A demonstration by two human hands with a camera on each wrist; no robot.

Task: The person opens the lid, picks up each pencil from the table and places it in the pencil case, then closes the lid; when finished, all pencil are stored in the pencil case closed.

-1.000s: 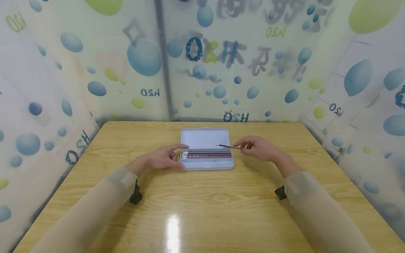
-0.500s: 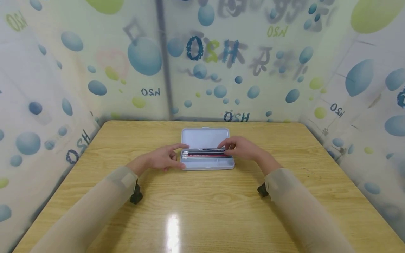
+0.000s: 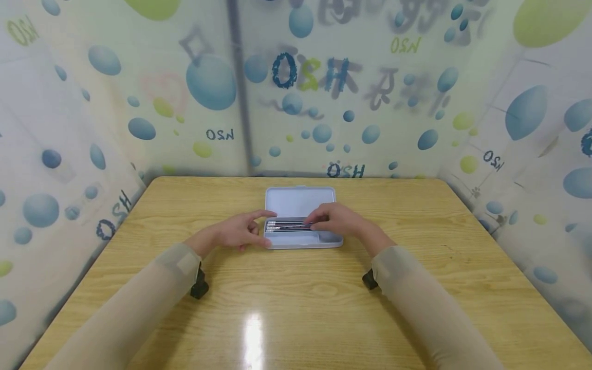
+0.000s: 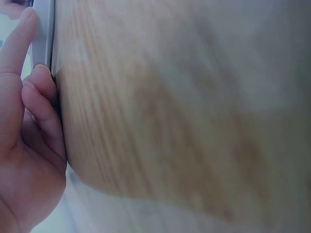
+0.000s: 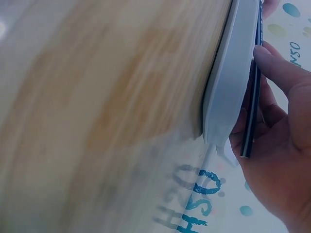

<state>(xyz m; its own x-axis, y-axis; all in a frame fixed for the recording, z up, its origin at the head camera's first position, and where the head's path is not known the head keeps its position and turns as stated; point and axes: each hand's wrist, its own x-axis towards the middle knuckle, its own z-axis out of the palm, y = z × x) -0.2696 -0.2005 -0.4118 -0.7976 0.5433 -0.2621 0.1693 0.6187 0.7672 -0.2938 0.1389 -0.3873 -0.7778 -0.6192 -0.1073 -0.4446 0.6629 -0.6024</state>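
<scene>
A pale blue-white pencil case (image 3: 292, 241) lies on the table with its lid (image 3: 296, 200) laid back behind it. Several pencils (image 3: 285, 225) lie lengthwise in its rear compartment. At the case's left end, my left hand (image 3: 236, 231) holds it between thumb and index finger; the other fingers curl beside it, as the left wrist view shows. My right hand (image 3: 339, 219), over the right half, pinches a dark pencil (image 5: 251, 111) between thumb and fingers. In the head view this hand hides the right ends of the pencils. The held pencil's dark end points back toward my palm.
The wooden table (image 3: 296, 298) reaches out on all sides of the case. Behind and to both sides hang printed curtains (image 3: 296, 118) with blue and green drops. Dark wrist cameras (image 3: 199, 283) sit below both sleeves.
My right hand has moved left with the pencil, from right of the case to over its rear compartment, bringing the pencil down onto the others. My left hand has stayed in place.
</scene>
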